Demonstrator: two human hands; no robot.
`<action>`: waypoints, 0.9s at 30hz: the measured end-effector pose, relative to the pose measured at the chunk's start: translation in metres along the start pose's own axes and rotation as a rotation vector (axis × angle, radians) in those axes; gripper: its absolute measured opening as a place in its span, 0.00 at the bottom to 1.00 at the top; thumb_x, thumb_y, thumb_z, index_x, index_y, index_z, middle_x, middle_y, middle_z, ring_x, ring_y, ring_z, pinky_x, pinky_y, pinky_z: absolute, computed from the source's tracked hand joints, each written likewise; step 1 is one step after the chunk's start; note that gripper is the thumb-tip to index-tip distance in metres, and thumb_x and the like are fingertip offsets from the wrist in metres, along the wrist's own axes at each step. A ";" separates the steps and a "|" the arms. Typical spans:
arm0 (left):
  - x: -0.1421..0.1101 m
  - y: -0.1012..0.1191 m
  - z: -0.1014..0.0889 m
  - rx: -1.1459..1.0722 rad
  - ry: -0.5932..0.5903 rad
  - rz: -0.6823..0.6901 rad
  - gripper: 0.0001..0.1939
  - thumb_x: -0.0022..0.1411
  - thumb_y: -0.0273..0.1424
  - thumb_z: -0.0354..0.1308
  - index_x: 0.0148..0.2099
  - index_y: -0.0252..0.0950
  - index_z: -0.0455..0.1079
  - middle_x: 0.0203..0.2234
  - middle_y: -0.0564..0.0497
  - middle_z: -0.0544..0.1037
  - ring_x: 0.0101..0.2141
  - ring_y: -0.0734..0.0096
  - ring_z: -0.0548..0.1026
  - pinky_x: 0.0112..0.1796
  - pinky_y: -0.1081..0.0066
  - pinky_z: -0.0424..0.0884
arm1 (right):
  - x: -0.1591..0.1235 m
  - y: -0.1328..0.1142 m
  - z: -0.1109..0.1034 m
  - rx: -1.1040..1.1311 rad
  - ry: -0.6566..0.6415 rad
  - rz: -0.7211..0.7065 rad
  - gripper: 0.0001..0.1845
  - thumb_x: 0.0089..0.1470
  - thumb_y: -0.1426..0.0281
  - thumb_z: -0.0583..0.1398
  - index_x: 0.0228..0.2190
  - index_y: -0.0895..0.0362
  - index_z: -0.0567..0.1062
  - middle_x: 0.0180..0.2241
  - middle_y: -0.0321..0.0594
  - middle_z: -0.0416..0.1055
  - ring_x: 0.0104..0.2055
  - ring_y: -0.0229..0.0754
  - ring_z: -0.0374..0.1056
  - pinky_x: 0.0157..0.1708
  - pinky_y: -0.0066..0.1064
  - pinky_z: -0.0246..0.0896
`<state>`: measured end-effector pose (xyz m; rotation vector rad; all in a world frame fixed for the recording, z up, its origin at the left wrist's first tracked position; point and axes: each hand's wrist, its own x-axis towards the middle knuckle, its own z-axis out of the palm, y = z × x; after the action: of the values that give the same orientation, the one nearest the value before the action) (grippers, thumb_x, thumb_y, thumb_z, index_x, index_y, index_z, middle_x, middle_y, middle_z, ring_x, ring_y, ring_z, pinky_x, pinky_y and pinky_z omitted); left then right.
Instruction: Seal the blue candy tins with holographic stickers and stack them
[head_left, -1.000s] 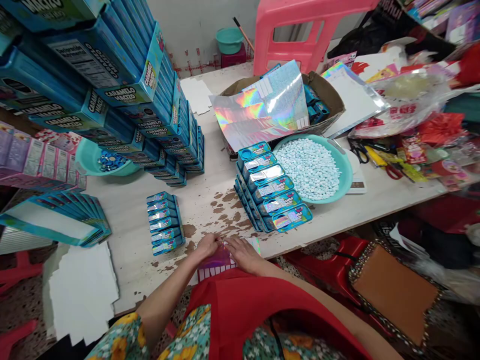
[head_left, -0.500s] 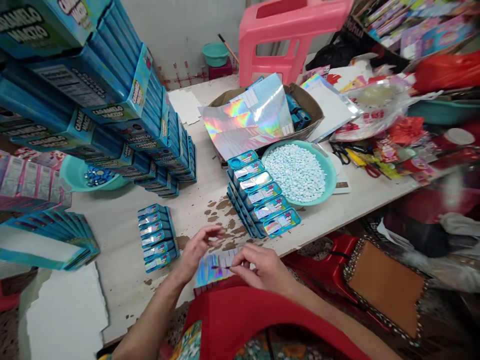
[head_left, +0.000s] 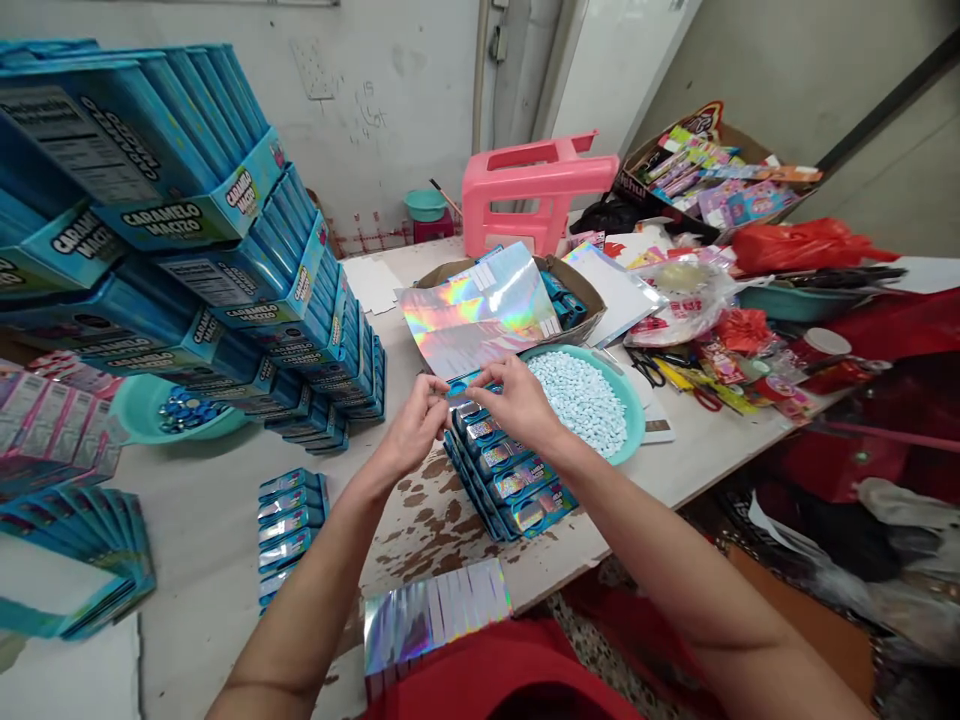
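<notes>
My left hand and my right hand meet over the far end of a row of blue candy packs. Both hands are closed in a pinch on a small shiny sticker, a thin strip mostly covered by the fingers. Silvery rainbow stickers show on the nearer packs; the far one lies partly behind my fingers. Close to my red apron rests a holographic sticker sheet, with several bare strips across it.
Tall stacks of blue candy boxes rise at the left, beside another pack row. A green basin of pale candies stands right of my hands. Behind are a cardboard box and a pink stool; scissors lie right.
Both hands have moved forward from the sticker sheet to the far pack, the right bringing a thin strip. My left fingers, apart half a second ago, are now closed. The view has tilted up.
</notes>
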<state>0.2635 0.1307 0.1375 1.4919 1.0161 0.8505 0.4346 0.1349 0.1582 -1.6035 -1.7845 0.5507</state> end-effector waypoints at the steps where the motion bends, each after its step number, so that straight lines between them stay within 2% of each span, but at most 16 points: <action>1: 0.010 -0.003 -0.002 0.004 0.011 0.001 0.07 0.60 0.30 0.47 0.42 0.38 0.56 0.20 0.60 0.67 0.19 0.81 0.64 0.22 0.80 0.60 | 0.010 0.005 0.004 -0.021 0.003 0.013 0.04 0.46 0.69 0.63 0.26 0.56 0.76 0.37 0.41 0.65 0.44 0.44 0.62 0.45 0.37 0.57; 6: 0.032 -0.014 -0.006 -0.020 0.035 -0.071 0.09 0.56 0.29 0.51 0.40 0.38 0.56 0.18 0.60 0.68 0.15 0.82 0.62 0.16 0.83 0.54 | 0.032 0.023 0.022 -0.016 0.013 0.054 0.02 0.43 0.71 0.62 0.23 0.57 0.76 0.38 0.42 0.65 0.46 0.45 0.62 0.48 0.37 0.54; 10: 0.035 -0.017 -0.010 -0.185 -0.024 -0.114 0.13 0.55 0.33 0.55 0.41 0.38 0.56 0.18 0.59 0.70 0.13 0.82 0.63 0.13 0.84 0.52 | 0.035 0.031 0.026 0.069 -0.031 0.110 0.03 0.42 0.71 0.62 0.21 0.58 0.74 0.30 0.38 0.68 0.41 0.43 0.64 0.43 0.33 0.56; 11: 0.036 -0.020 -0.011 -0.254 -0.048 -0.129 0.15 0.55 0.34 0.56 0.42 0.38 0.55 0.18 0.59 0.70 0.13 0.82 0.64 0.13 0.84 0.53 | 0.035 0.034 0.027 0.095 -0.022 0.144 0.04 0.40 0.70 0.63 0.22 0.58 0.74 0.28 0.37 0.68 0.38 0.42 0.64 0.40 0.33 0.57; 15: 0.043 -0.039 -0.011 -0.437 -0.098 -0.251 0.25 0.51 0.39 0.62 0.45 0.38 0.55 0.18 0.58 0.71 0.13 0.78 0.67 0.13 0.83 0.56 | 0.041 0.047 0.030 0.275 0.021 0.310 0.22 0.29 0.63 0.68 0.29 0.58 0.69 0.26 0.31 0.64 0.28 0.37 0.61 0.30 0.30 0.57; 19: 0.048 -0.067 -0.003 -0.485 -0.094 -0.370 0.27 0.47 0.48 0.63 0.41 0.36 0.58 0.13 0.60 0.65 0.10 0.81 0.61 0.11 0.83 0.50 | 0.051 0.055 0.030 0.440 -0.039 0.379 0.25 0.25 0.63 0.69 0.28 0.58 0.67 0.23 0.29 0.61 0.25 0.34 0.59 0.27 0.28 0.57; 22: 0.040 -0.083 0.001 -0.403 0.021 -0.435 0.27 0.44 0.47 0.65 0.40 0.37 0.60 0.12 0.63 0.62 0.09 0.84 0.56 0.12 0.83 0.47 | 0.048 0.058 0.019 0.547 -0.062 0.399 0.24 0.28 0.64 0.69 0.30 0.58 0.68 0.28 0.34 0.67 0.29 0.36 0.63 0.30 0.30 0.61; 24: 0.024 -0.088 0.007 -0.285 0.181 -0.453 0.27 0.45 0.46 0.66 0.41 0.37 0.61 0.16 0.59 0.66 0.13 0.81 0.63 0.14 0.82 0.54 | 0.030 0.063 0.009 0.678 -0.092 0.404 0.24 0.35 0.60 0.67 0.35 0.56 0.70 0.38 0.39 0.70 0.37 0.40 0.67 0.36 0.33 0.63; 26: 0.002 -0.087 0.023 -0.207 0.415 -0.382 0.27 0.48 0.47 0.63 0.45 0.37 0.62 0.30 0.49 0.74 0.27 0.73 0.74 0.24 0.76 0.67 | 0.001 0.069 0.002 0.838 -0.127 0.414 0.25 0.44 0.53 0.62 0.42 0.52 0.69 0.48 0.40 0.68 0.47 0.43 0.66 0.44 0.36 0.63; 27: -0.010 -0.085 0.035 -0.204 0.525 -0.320 0.28 0.52 0.49 0.59 0.49 0.38 0.62 0.40 0.45 0.74 0.38 0.68 0.74 0.33 0.72 0.71 | -0.015 0.071 0.001 0.917 -0.145 0.420 0.26 0.48 0.50 0.58 0.45 0.50 0.68 0.51 0.39 0.66 0.51 0.43 0.63 0.47 0.36 0.62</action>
<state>0.2796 0.1122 0.0484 0.9137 1.4566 1.0990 0.4841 0.1309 0.1053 -1.2553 -0.9892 1.4549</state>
